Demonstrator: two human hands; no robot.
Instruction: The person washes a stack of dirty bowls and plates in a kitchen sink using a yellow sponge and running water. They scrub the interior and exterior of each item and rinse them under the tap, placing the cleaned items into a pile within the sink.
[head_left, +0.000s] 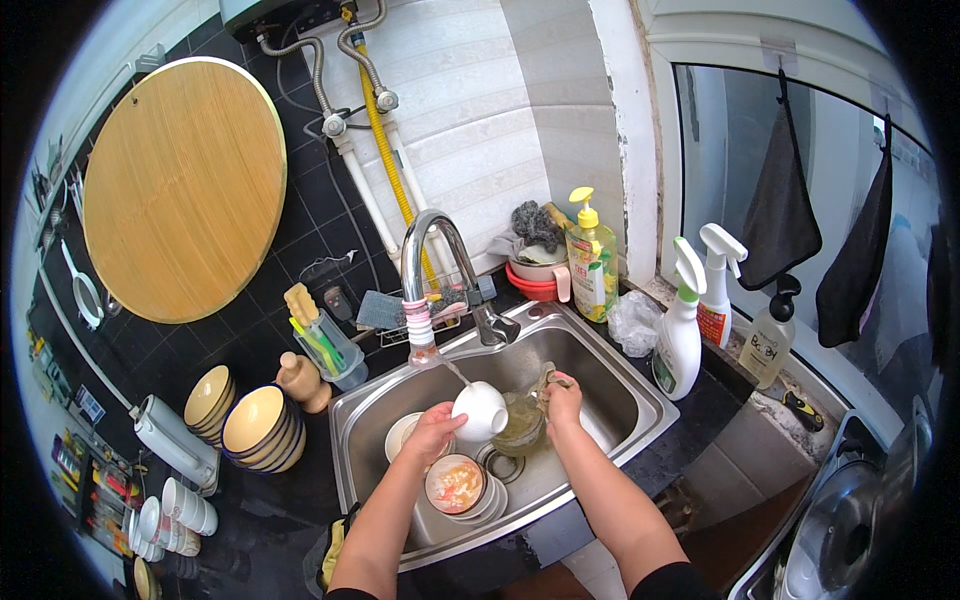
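Note:
My left hand (430,432) grips a small white bowl (478,412), tipped on its side under the stream from the chrome faucet (425,260). My right hand (562,402) is closed on a crumpled brownish dishcloth (545,383), to the right of the bowl. Beneath them, in the steel sink (610,385), a greenish see-through bowl (520,428) holds cloudy water. Nearer to me stand stacked bowls, the top bowl (458,484) smeared with orange and white residue. White dishes (398,436) lie partly hidden behind my left hand.
Stacked yellow bowls (262,425), a wooden jar (302,380) and a knife holder (335,350) stand left of the sink. White cups (188,508) are farther left. Behind and right are a yellow pump bottle (592,260), a plastic bag (634,322) and spray bottles (680,340).

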